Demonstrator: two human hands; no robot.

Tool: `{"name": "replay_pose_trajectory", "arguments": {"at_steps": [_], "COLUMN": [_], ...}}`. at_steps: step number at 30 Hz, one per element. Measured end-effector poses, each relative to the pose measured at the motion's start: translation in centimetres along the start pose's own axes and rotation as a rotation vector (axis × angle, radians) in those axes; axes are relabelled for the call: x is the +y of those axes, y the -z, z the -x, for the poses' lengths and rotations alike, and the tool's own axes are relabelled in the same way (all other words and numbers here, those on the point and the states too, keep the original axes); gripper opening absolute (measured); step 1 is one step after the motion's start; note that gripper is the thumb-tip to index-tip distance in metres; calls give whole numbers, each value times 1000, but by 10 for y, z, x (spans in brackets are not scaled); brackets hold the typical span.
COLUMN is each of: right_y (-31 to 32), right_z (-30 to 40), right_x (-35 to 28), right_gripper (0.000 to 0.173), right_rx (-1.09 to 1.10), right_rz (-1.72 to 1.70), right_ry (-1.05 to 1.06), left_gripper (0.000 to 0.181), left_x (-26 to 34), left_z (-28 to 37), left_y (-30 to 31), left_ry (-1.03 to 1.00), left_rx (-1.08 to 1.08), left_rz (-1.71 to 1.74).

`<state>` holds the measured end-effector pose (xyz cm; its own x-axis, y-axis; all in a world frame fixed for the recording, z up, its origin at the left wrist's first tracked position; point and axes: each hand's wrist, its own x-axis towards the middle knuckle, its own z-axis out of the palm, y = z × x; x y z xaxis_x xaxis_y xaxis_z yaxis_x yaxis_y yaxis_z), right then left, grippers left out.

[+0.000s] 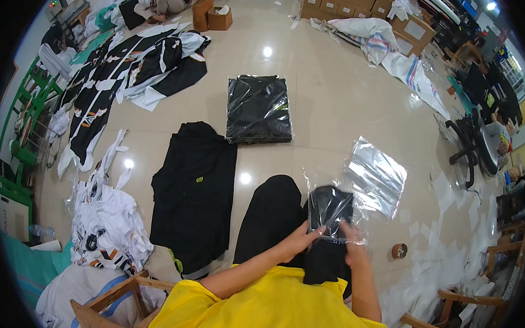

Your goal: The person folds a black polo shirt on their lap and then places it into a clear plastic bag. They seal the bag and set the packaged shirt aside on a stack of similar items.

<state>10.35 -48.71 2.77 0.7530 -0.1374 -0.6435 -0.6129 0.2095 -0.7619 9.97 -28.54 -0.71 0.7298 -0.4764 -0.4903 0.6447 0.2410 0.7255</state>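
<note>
A clear plastic bag (326, 215) lies over my lap with part of a folded black garment (326, 263) inside it; the rest of the cloth hangs out of the near end. My left hand (305, 241) grips the bag's near left edge, thumb on top. At the right edge my right hand (353, 238), slightly blurred, holds the film. Beyond it, on the floor, are flat empty plastic bags (376, 175). A stack of bagged black shirts (259, 109) sits ahead of me. Left of my knees is a pile of black garments (193, 196) with small green prints.
White cloth pieces (110, 219) and black-and-white garment panels (139, 66) cover the floor at left. A tape roll (399, 251) lies at right, beyond it an office chair (474, 142). Wooden stools (120, 296) stand close behind. Cardboard boxes (339, 4) and other people are farther off.
</note>
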Motion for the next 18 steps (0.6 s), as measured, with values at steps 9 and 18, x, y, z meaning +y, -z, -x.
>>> {"name": "replay_pose_trajectory", "arguments": {"at_steps": [9,18], "right_y": [12,25], "right_z": [-3,28], "right_x": [15,13], "right_gripper": [79,104], "right_rx": [-12,76], "right_rz": [74,558], "right_ry": [125,57], "left_gripper": [62,60], "left_x": [20,1], "left_z": [18,15], "left_y": [-11,-6], "left_ry": [201,102], "left_rx": [-1,-100], "left_rz": [137,-178]}}
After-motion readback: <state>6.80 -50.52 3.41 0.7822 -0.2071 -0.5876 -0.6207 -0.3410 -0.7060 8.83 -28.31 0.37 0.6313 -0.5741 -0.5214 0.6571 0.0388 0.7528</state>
